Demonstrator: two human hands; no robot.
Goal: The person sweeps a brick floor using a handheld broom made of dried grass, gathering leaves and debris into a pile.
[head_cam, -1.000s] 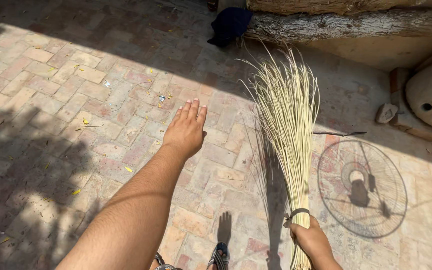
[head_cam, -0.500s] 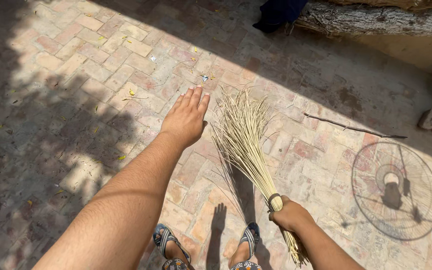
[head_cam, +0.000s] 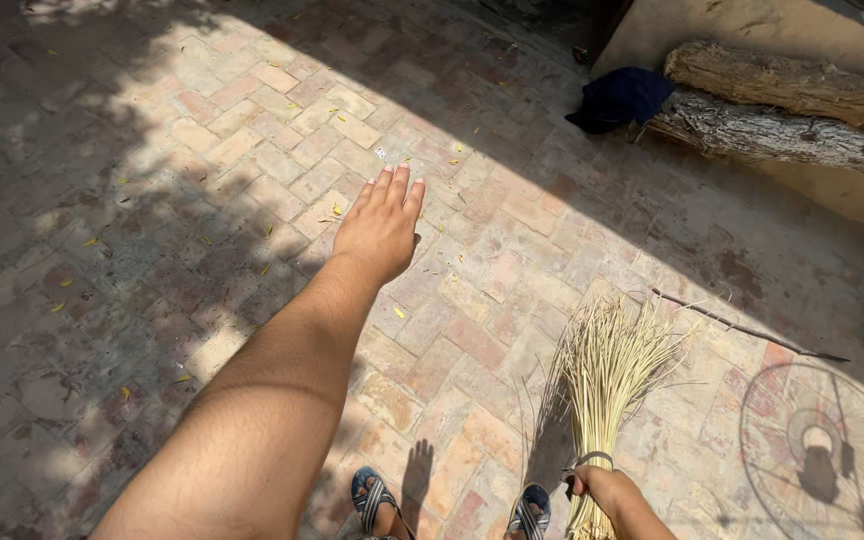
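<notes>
The brick floor [head_cam: 252,150] is big and sunny, with little yellow leaves [head_cam: 399,312] on it. The broom [head_cam: 607,385] of pale sticks stands low on the right, tips on the bricks. The right hand [head_cam: 602,487] is wrapped tight around it. The left hand [head_cam: 382,225] is stretched out flat, fingers together, holding nothing. This looks like sweeping; the next push needs the tips behind the leaves.
</notes>
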